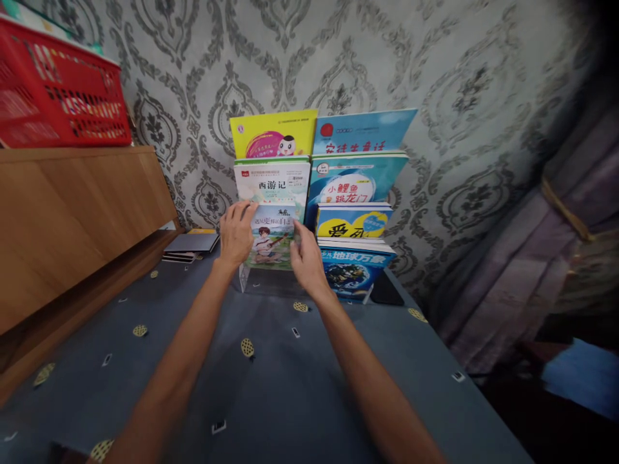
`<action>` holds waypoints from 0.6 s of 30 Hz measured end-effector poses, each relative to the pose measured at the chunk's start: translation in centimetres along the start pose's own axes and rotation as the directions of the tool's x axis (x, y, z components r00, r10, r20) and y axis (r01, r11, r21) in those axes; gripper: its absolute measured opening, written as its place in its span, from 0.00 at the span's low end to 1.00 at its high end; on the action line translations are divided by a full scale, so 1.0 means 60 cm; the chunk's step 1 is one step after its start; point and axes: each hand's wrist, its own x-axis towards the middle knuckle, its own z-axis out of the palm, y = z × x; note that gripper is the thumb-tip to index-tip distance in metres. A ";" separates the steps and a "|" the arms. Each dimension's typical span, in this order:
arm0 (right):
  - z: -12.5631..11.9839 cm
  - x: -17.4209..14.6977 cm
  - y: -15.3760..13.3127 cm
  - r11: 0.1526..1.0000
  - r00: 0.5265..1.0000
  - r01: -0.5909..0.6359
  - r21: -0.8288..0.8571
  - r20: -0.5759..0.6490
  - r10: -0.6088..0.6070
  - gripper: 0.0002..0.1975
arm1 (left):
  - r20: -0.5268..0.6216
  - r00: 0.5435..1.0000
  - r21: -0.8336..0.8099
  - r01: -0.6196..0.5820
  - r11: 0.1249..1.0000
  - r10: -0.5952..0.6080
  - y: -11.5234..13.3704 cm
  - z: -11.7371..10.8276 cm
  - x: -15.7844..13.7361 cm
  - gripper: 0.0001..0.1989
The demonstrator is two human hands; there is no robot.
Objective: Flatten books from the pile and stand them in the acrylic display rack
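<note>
A small book (271,235) with a guitar player on its cover stands upright, facing me, in the left front row of a tiered clear stand (264,281). My left hand (236,233) is closed on its left side, fingers bent at the top corner. At the right edge my right hand (308,259) grips the same book, thumb up along the side. Behind it rises a white-covered book (272,183), with a yellow book (275,132) at the back. The right column holds a blue globe book (351,274) in front, then several more books, including a teal one (358,177).
Left of the stand lies a low stack of books (192,242) beside a wooden cabinet (72,225), which carries a red basket (68,93). A dark flat object (387,290) lies right of the stand. A patterned cloth (275,386) covers the table; a curtain (512,283) hangs at right.
</note>
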 end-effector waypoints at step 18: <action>-0.160 0.033 -0.138 0.962 0.970 0.095 0.254 -0.241 -0.032 0.17 | 0.044 0.996 0.005 -0.078 0.997 0.077 -0.001 -0.022 -0.007 0.31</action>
